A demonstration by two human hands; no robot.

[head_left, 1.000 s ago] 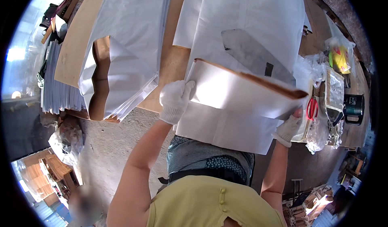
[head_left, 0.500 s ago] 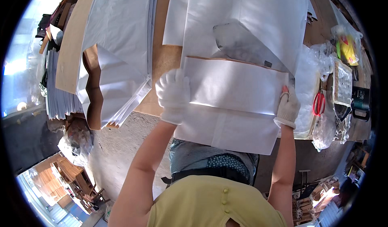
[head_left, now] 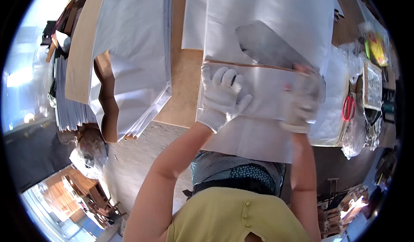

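A large white paper sheet [head_left: 258, 138] lies on the wooden table [head_left: 185, 82] in front of me, its near part folded over into a flap [head_left: 263, 93] with a brown edge. My left hand [head_left: 222, 96], in a white glove, rests flat on the flap's left end with fingers spread. My right hand [head_left: 302, 102], also gloved, lies on the flap's right end and is blurred by motion. A grey metal plate [head_left: 267, 46] lies on the sheet just beyond the fold, partly covered by the flap.
A stack of white sheets [head_left: 133, 61] on brown board lies at the left of the table. Red scissors [head_left: 348, 108], plastic bags and small items crowd the right edge. More paper stacks [head_left: 69, 99] stand on the floor at left.
The lifted sheet edge has been brought down and folded flat onto the table. Both hands moved from gripping its ends to lying on top of the flap.
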